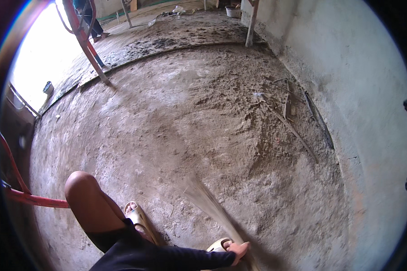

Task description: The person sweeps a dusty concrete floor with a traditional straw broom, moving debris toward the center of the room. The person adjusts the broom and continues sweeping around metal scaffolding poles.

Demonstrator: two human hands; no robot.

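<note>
My right hand (238,248), at the end of a dark long sleeve, is closed around the grip of a soft broom (208,201) near the bottom edge. The broom's bristles are motion-blurred and sweep up and left across the dusty concrete floor (167,117). Just left of the hand, my foot in a pale sandal (218,246) shows. My other sandalled foot (138,219) stands further left, beside my bare bent knee (81,189). My left hand is out of view.
Thin sticks and debris (289,122) lie by the grey plastered wall (357,90) on the right. Red metal frame legs (90,49) stand at the upper left, and a red tube (31,198) runs along the left. A wooden post (251,25) and another person's legs (92,22) are at the top.
</note>
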